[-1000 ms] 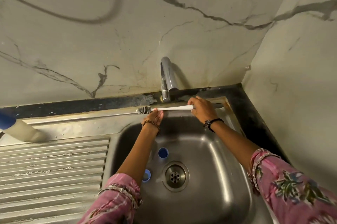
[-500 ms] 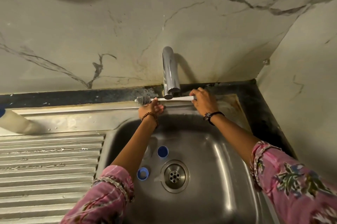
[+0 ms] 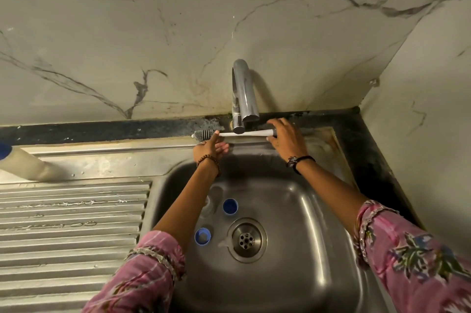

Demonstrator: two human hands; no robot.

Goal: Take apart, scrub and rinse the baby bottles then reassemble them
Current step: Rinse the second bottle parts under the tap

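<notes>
A bottle brush (image 3: 204,134) with a white handle and grey bristles lies across the sink's back rim (image 3: 316,142), behind the tap's base. My left hand (image 3: 211,150) has straight fingers, one fingertip touching the handle beside the bristles. My right hand (image 3: 286,139) is spread over the handle's far end, finger above and thumb below it, not clenched. In the basin lie two blue bottle rings, the upper ring (image 3: 230,206) and the lower ring (image 3: 203,236). A clear bottle part (image 3: 208,207) is half hidden behind my left forearm.
The chrome tap (image 3: 243,98) curves over the basin, with no water visible. The drain (image 3: 246,240) sits mid-basin. A ribbed drainboard (image 3: 74,223) extends left, and a pale bottle with a blue end (image 3: 23,166) lies at its far left. Marble walls close the back and right.
The brush has settled on the back rim and my right hand's fingers have opened off its handle. My left hand stays beside the bristles. The view has tilted slightly.
</notes>
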